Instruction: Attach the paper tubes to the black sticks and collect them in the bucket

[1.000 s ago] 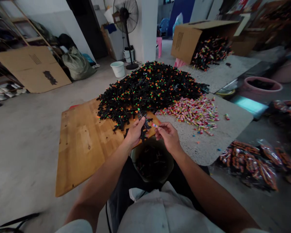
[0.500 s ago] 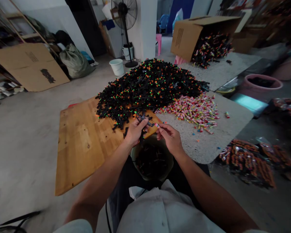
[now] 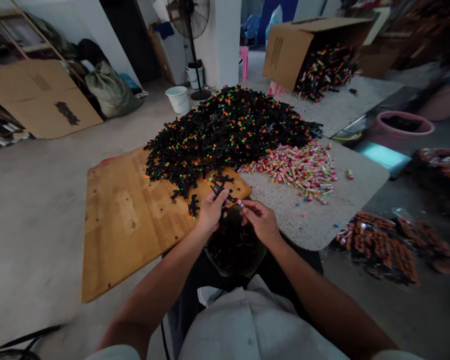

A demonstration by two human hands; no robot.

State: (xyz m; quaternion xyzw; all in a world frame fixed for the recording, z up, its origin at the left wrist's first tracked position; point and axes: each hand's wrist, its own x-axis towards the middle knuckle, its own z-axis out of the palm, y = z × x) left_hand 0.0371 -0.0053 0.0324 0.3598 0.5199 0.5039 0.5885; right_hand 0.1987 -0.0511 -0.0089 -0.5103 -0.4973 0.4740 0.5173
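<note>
My left hand (image 3: 210, 211) is closed around a small black toy gun (image 3: 218, 188), and possibly more than one. Between the fingertips of my right hand (image 3: 261, 220) is a small pink-and-white tube (image 3: 240, 202), its end at the rear of the toy gun; whether it is fitted in I cannot tell. Behind my hands rises a big heap of black toy guns (image 3: 228, 127) with orange and green tips. A pile of similar colourful tubes (image 3: 300, 167) lies to its right. Below my hands, a bucket (image 3: 235, 250) holds dark pieces.
A wooden board (image 3: 123, 220) extends left, a speckled grey tabletop (image 3: 303, 225) right. On the far table a tipped cardboard box (image 3: 287, 57) spills toy guns. Bagged goods (image 3: 378, 245) and a pink tub (image 3: 403, 125) stand right. A white bucket (image 3: 178, 100) and fan (image 3: 193, 45) are behind.
Both hands have come slightly lower and nearer to me, still holding the toy gun and the tube end to end. A few loose toy guns beside my left hand show more plainly.
</note>
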